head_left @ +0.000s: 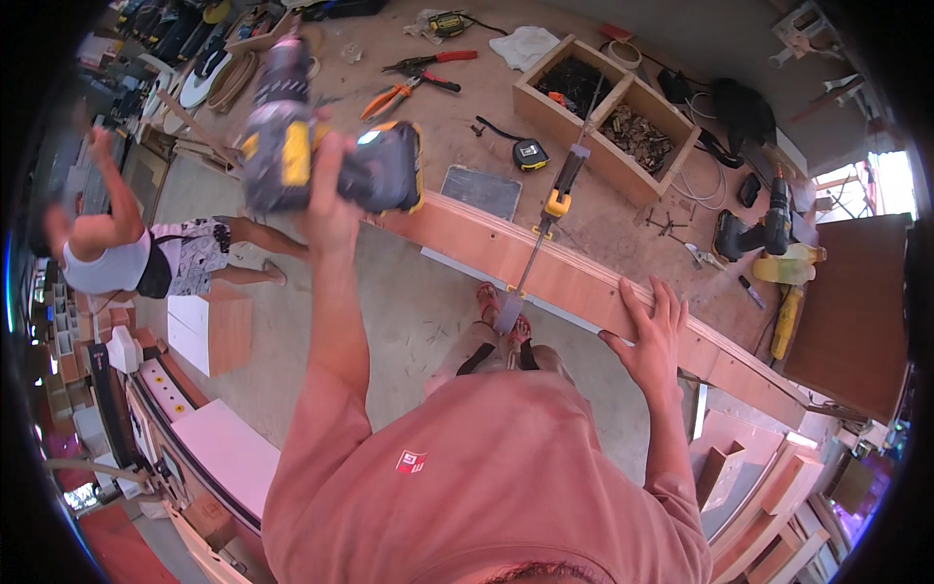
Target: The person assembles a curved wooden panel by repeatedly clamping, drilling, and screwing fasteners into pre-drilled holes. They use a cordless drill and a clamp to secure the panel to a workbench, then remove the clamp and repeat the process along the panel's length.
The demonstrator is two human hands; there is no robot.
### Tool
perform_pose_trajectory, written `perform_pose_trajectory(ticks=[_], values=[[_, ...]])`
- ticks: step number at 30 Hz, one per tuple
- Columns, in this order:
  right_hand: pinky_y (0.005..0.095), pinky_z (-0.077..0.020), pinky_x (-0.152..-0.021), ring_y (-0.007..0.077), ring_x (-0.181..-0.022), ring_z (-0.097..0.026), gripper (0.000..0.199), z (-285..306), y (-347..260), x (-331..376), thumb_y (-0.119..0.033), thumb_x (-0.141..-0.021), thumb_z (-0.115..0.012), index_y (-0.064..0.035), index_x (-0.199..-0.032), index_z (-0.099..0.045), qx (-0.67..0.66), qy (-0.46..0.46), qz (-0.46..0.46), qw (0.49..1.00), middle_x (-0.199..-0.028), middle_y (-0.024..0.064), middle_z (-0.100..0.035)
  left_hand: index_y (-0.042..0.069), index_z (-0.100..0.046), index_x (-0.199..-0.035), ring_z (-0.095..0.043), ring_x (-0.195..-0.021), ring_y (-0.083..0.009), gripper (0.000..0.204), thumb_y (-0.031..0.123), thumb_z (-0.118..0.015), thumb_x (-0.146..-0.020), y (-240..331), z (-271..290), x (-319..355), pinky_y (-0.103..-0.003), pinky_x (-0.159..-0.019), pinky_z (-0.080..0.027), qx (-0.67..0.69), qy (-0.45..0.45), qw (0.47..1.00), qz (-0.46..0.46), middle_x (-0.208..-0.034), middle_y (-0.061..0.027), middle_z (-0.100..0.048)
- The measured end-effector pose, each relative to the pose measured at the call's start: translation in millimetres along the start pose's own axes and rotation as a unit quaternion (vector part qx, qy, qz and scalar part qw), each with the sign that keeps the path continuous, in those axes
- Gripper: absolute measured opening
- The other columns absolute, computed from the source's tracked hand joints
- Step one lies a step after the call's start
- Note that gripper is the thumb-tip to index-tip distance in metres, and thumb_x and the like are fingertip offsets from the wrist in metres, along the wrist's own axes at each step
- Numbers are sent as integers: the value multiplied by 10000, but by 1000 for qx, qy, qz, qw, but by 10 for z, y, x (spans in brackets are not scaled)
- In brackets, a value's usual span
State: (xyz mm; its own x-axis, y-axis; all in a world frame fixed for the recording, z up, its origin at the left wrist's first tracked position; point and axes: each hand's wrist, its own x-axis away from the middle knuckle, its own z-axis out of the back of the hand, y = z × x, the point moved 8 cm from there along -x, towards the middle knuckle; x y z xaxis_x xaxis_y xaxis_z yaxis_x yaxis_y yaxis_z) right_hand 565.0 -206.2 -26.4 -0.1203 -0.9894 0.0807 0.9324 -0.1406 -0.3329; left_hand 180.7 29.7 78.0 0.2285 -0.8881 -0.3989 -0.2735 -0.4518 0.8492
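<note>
My left hand (pixel 331 209) is raised over the bench's left end, wrapped round the grip of a black and yellow cordless drill (pixel 282 146). The drill looks blurred, its chuck directed away from me and its battery to the right of my hand. With fingers spread, my right hand (pixel 650 336) rests on the long wooden strip (pixel 593 292) along the bench's front edge. Left of that hand, a bar clamp (pixel 557 202) with yellow parts spans the strip. A dark grey flat plate (pixel 483 193) lies on the bench behind the strip.
On the bench (pixel 438 127) are pliers (pixel 413 83), a tape measure (pixel 528 153), a two-compartment wooden box (pixel 608 122) of small pieces, a second drill (pixel 759 224) and a clear bottle (pixel 788 268). Another person (pixel 146 243) stands at left, near a white-sided box (pixel 206 331).
</note>
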Motion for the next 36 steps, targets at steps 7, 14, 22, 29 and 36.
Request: perform_pose_trajectory(ticks=[7,14,22,29,36], values=[[650,-139,-1245,399,-1504,-327,832,12,77,121,-368,-709,-904,-329,-1479,-593,12,48,-57,997,-1618,164,-376,40,-556,-1353,-684,-1049,-178,593,53,-851,-838,-1884,173,-959,-325,-975,-519,-151,-143,967,144,-1174,-84,-699],[642,-169,-1239,391,-1514,-321,818,90,476,538,-389,-706,-908,-308,-1464,-612,50,111,-168,978,-1627,149,-378,27,-612,-1254,-673,-1022,-206,528,99,-883,-807,-3042,795,-1388,-360,-973,-499,-255,-153,917,265,-1131,-85,-692],[560,-276,-1212,406,-1446,-374,827,334,1226,1178,-438,-709,-923,-186,-1439,-627,-59,280,-289,914,-1568,200,-416,28,-680,-1168,-631,-1033,-180,408,187,-879,-849,-3021,1162,-1314,-324,-963,-480,-372,-248,858,253,-1097,-46,-688],[497,-364,-1152,348,-1387,-431,698,365,2216,1767,-288,-817,-893,-10,-1376,-581,-76,480,-465,740,-1428,182,-536,60,-689,-1144,-628,-825,-104,392,274,-873,-871,-2836,1145,-1221,-266,-717,-493,-451,-264,801,293,-944,-7,-672],[390,-532,-973,225,-1119,-654,580,-186,2406,1580,-31,-810,-871,51,-1316,-598,-576,554,-401,448,-1257,104,-667,47,-697,-1083,-636,-665,-112,397,315,-880,-856,-2732,954,-1180,-279,-574,-469,-520,-205,773,301,-798,3,-663]])
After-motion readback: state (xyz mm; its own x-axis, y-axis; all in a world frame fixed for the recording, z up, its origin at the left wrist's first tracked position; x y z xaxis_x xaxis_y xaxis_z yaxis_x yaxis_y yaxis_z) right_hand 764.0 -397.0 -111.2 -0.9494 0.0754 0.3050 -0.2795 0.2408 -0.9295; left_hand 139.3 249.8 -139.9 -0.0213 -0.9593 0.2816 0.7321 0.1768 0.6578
